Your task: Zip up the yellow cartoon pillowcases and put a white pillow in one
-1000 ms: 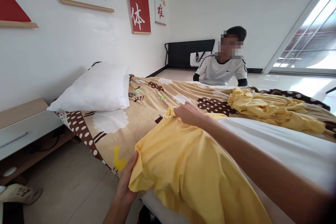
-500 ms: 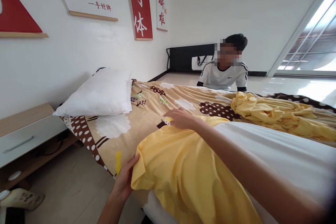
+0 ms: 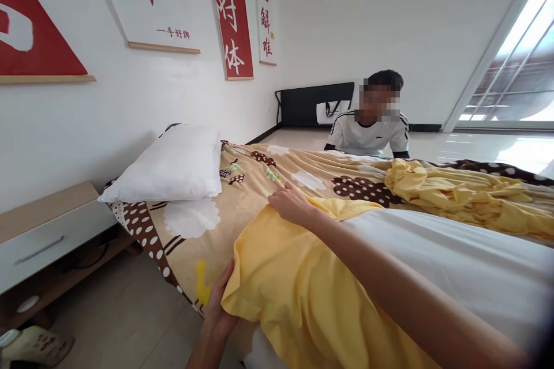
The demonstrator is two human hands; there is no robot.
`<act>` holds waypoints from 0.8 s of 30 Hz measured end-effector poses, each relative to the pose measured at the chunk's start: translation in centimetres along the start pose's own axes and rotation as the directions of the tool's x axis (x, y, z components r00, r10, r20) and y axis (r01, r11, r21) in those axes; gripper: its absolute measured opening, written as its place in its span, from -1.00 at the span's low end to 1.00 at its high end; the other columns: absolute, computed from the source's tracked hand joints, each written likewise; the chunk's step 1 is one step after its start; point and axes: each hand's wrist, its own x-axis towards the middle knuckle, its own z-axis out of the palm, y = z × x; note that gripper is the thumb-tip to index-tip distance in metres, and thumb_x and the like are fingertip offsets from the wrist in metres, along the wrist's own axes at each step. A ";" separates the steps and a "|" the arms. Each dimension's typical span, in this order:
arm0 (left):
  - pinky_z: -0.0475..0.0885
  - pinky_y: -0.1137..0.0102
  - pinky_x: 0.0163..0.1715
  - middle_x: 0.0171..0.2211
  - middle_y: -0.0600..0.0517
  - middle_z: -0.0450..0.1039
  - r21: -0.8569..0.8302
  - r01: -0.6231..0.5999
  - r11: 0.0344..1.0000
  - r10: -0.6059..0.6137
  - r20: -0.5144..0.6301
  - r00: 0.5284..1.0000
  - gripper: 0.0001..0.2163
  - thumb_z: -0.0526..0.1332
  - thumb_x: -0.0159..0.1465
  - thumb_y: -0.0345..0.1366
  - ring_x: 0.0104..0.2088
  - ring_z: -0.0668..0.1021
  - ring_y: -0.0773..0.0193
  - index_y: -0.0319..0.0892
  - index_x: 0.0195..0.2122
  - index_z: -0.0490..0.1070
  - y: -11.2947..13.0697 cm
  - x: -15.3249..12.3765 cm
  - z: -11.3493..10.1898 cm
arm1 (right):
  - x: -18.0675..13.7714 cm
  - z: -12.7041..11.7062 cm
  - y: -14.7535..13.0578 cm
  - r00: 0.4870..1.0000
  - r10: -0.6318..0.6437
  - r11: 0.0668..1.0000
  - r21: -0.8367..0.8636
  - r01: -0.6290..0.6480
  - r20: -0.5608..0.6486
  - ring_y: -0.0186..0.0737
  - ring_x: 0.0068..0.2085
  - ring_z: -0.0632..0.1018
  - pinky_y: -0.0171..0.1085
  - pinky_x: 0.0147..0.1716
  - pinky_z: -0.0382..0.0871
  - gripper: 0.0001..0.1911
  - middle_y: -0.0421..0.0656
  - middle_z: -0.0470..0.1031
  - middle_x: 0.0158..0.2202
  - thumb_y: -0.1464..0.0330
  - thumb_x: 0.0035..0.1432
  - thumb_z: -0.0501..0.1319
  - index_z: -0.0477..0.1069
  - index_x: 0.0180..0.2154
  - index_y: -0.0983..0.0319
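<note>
A yellow cloth cover (image 3: 277, 259) lies over the near part of the bed, overlapping one end of a flat white padded piece (image 3: 441, 242). My left hand (image 3: 220, 302) is closed on its near left corner, thumb on top, with the other fingers partly hidden beneath. At the far corner of the yellow cloth, my right hand (image 3: 291, 206) is closed with bent fingers gripping the edge. My right forearm crosses above the cloth and the white piece. Under both spreads a beige patterned bed sheet (image 3: 242, 207).
A white pillow (image 3: 168, 167) rests at the bed's head. More bunched yellow cloth (image 3: 459, 193) lies on the far side. A person (image 3: 374, 127) sits low beyond the bed. A bedside cabinet (image 3: 47, 236) and a bottle (image 3: 37, 346) stand at the left.
My right hand's fingers have gone from stretched out to closed on the far edge of the cloth. The view has tilted up slightly; my left hand keeps its corner.
</note>
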 end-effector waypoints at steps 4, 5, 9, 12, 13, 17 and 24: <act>0.26 0.24 0.20 -0.14 -0.05 0.57 0.106 -0.168 0.980 0.162 0.060 0.985 -0.81 0.36 0.04 -0.30 0.15 0.40 0.01 -0.13 -0.28 0.57 -1.8 -0.5 -3.8 | -0.4 0.9 -0.1 0.999 0.021 0.998 -0.055 -0.023 -0.029 -0.14 -0.16 0.48 -0.18 -0.07 0.11 -0.76 -0.03 0.53 -0.30 0.53 0.20 0.02 0.47 -0.29 0.31; 0.26 0.26 0.20 -0.11 -0.05 0.56 0.159 -0.244 0.957 0.233 0.090 0.968 -0.76 0.41 -0.02 -0.31 0.17 0.38 0.01 -0.12 -0.27 0.57 -2.4 -0.7 -4.8 | -0.4 0.9 -0.1 0.999 0.016 0.998 -0.067 -0.019 -0.037 -0.12 -0.15 0.47 -0.17 -0.07 0.11 -0.76 -0.03 0.52 -0.30 0.55 0.19 0.03 0.47 -0.29 0.32; 0.35 0.27 0.11 0.02 -0.11 0.48 0.264 -0.435 0.861 0.397 0.188 0.899 -0.45 0.52 -0.23 -0.21 0.19 0.33 -0.11 -0.11 -0.14 0.53 -4.3 -1.8 -5.6 | -0.2 0.1 -0.7 0.998 0.023 0.995 -0.098 -0.029 -0.059 -0.06 -0.10 0.44 -0.13 -0.07 0.14 -0.74 0.01 0.50 -0.28 0.59 0.16 0.00 0.45 -0.27 0.36; 0.43 0.26 0.02 0.00 -0.12 0.49 0.370 -0.424 0.827 0.441 0.041 0.897 -0.45 0.47 -0.09 -0.20 0.13 0.41 -0.07 -0.12 -0.03 0.46 -3.8 -1.9 -2.7 | -0.7 -0.8 -2.5 0.986 0.088 0.992 -0.076 -0.100 -0.144 -0.07 -0.13 0.44 -0.15 -0.14 0.19 -0.72 0.03 0.46 -0.22 0.60 0.15 -0.01 0.40 -0.19 0.36; 0.45 0.27 0.00 -0.03 -0.11 0.51 0.414 -0.407 0.815 0.448 -0.003 0.894 -0.49 0.44 -0.03 -0.22 0.09 0.45 -0.04 -0.12 -0.01 0.44 -3.4 -1.8 -1.4 | -1.4 -1.1 -3.4 0.977 0.116 0.990 -0.054 -0.128 -0.180 -0.09 -0.17 0.45 -0.16 -0.19 0.22 -0.73 0.03 0.45 -0.21 0.59 0.15 -0.01 0.38 -0.17 0.35; 0.48 0.28 -0.04 -0.07 -0.12 0.54 0.454 -0.341 0.823 0.370 0.028 0.929 -0.57 0.41 0.05 -0.30 -0.01 0.53 0.03 -0.19 -0.03 0.44 -1.6 -0.6 2.1 | -7.9 -0.8 -8.5 0.971 0.065 0.997 -0.034 -0.075 -0.228 -0.15 -0.37 0.44 -0.18 -0.36 0.25 -0.83 -0.09 0.42 -0.38 0.45 0.22 0.01 0.37 -0.32 0.24; 0.53 0.30 -0.09 -0.22 -0.16 0.58 0.223 -0.101 0.970 0.121 -0.077 0.990 -0.73 0.25 0.16 -0.50 -0.15 0.60 0.10 -0.33 -0.08 0.44 1.0 0.2 3.8 | -20.8 4.2 -12.4 0.951 0.039 0.931 -0.335 -0.146 -0.307 0.09 -0.02 0.43 0.08 -0.16 0.32 -0.57 0.07 0.45 -0.02 0.44 0.12 0.01 0.36 0.03 0.27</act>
